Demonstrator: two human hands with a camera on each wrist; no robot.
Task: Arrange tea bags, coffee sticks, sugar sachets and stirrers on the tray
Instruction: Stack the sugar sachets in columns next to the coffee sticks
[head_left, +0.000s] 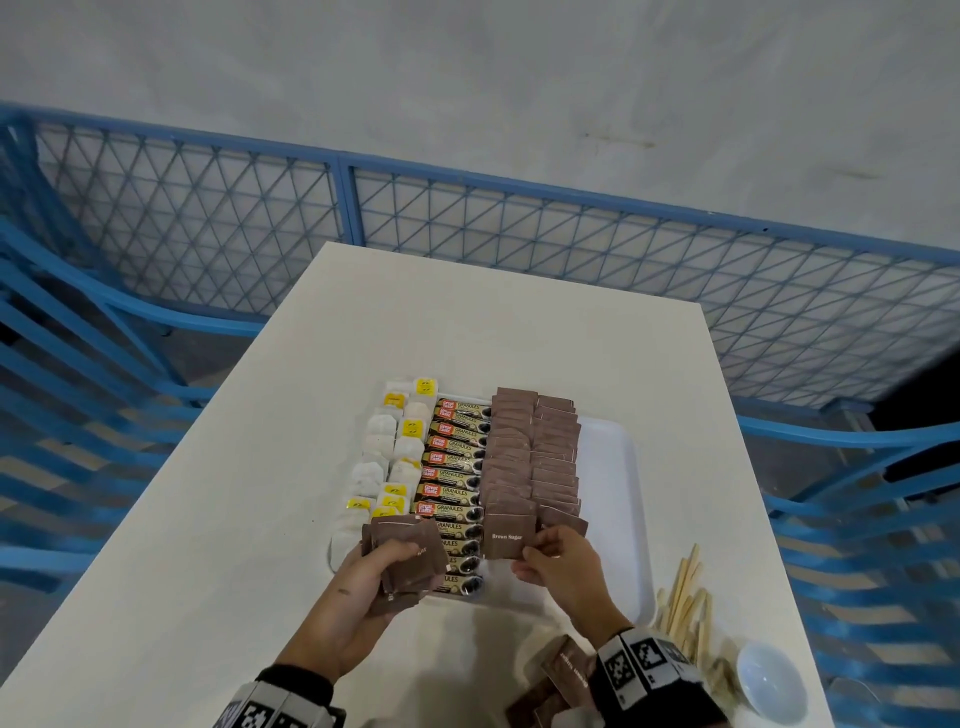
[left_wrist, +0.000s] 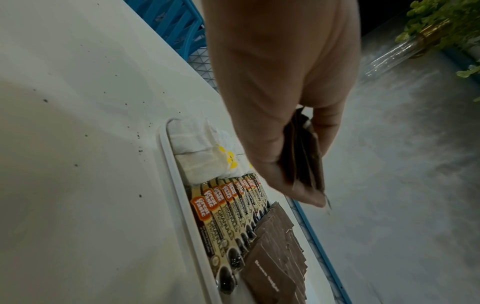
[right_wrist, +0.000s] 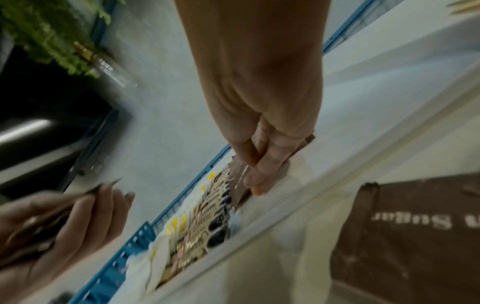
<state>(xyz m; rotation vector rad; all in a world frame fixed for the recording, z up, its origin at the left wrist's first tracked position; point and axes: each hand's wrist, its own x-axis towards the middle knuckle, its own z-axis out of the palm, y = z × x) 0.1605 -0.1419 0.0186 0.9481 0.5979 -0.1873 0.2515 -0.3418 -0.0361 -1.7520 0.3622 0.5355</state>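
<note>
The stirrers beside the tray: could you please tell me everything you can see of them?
The stirrers are flat, pale sticks that look like wood, lying in a loose, fanned bundle on the white table. They sit off the tray, just past its near right corner, pointing roughly away from the person. A small white bowl lies beside their near ends. Neither hand touches them, and none has been placed on the tray yet. Their exact count cannot be told.
</note>
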